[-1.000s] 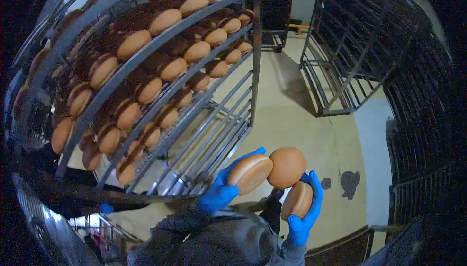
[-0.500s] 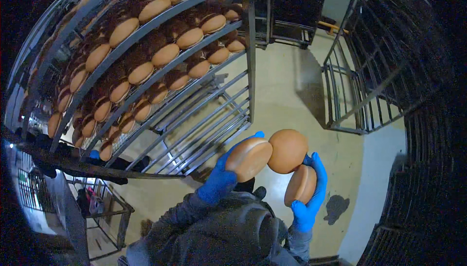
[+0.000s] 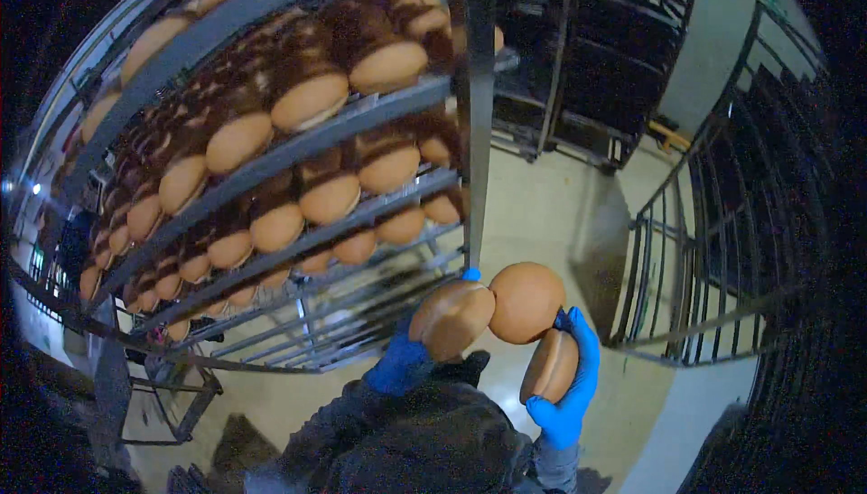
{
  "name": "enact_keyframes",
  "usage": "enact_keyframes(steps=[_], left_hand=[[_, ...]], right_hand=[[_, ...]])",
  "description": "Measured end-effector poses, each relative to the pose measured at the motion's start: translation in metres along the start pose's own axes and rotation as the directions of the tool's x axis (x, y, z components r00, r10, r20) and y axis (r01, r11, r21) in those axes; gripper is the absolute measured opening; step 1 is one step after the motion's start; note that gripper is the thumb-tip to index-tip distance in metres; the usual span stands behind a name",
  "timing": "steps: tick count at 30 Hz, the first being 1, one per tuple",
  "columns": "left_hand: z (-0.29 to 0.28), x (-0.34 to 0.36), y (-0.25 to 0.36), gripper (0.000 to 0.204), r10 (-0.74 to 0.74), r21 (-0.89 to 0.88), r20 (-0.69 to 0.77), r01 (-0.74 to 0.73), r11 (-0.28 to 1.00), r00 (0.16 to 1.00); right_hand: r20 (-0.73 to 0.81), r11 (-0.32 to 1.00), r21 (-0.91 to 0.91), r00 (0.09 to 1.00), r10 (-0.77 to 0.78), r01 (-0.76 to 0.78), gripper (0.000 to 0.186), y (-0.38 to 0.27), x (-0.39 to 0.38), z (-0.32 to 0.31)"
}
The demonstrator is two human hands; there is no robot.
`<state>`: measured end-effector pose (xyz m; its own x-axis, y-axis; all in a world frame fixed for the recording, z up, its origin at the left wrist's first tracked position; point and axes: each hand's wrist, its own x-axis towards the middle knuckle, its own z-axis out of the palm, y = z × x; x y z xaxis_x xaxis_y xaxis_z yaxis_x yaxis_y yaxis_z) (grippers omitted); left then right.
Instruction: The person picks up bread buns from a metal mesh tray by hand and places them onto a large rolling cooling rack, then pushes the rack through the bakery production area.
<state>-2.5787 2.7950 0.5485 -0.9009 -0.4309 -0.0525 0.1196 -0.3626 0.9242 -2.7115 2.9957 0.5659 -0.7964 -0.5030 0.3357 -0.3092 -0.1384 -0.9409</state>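
My left hand (image 3: 400,366), in a blue glove, is closed around a round brown bun (image 3: 452,321) with a pale seam along its side. My right hand (image 3: 582,384), also gloved in blue, curls around another bun (image 3: 549,368) held on edge. Between the two sits a third bun (image 3: 526,302), its smooth round top facing up. It touches the left bun and rests by my right fingertips; how it is supported underneath is hidden. All three are held in front of my body, over the floor.
A tall metal rack (image 3: 479,133) on the left bears several tiers of similar buns (image 3: 310,101), with bare bars lower down. Dark racks (image 3: 596,69) stand at the back. To the right is another barred rack (image 3: 673,268). A small metal frame (image 3: 194,404) stands at lower left.
The loaded rack now looks larger and nearer, and the view has shifted. Both hands still hold the same three buns, sitting slightly lower in the picture.
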Motion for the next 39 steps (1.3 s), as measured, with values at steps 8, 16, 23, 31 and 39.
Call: enact_keyframes(steps=[8, 16, 23, 31, 39], left_hand=[[0.013, 0.078, -0.004, 0.087, 0.127, 0.048, -0.207, -0.119, 0.992, 0.970], [0.041, 0.033, -0.041, 0.084, 0.259, -0.044, -0.697, -0.400, 0.915, 0.669], [0.105, 0.004, -0.066, 0.095, 0.395, 0.099, -0.845, -0.619, 0.779, 0.362], [0.132, -0.037, -0.088, 0.099, 0.504, 0.267, -0.845, -0.676, 0.687, 0.179], [0.152, -0.106, -0.086, 0.092, 0.465, 0.380, -0.883, -0.675, 0.633, -0.061]], right_hand=[[0.196, 0.997, 0.063, 0.979, -0.062, 0.050, 0.100, 0.034, 0.104, -0.018], [0.581, 0.943, 0.298, 0.812, -0.054, -0.151, 0.097, 0.052, 0.167, -0.022], [0.753, 0.902, 0.315, 0.656, -0.048, -0.296, 0.063, 0.072, 0.172, -0.016], [0.938, 0.564, 0.099, 0.265, 0.221, -0.820, 0.036, 0.051, 0.150, 0.005], [0.833, 0.792, 0.554, 0.182, -0.523, -0.256, 0.090, 0.016, 0.113, 0.053]])
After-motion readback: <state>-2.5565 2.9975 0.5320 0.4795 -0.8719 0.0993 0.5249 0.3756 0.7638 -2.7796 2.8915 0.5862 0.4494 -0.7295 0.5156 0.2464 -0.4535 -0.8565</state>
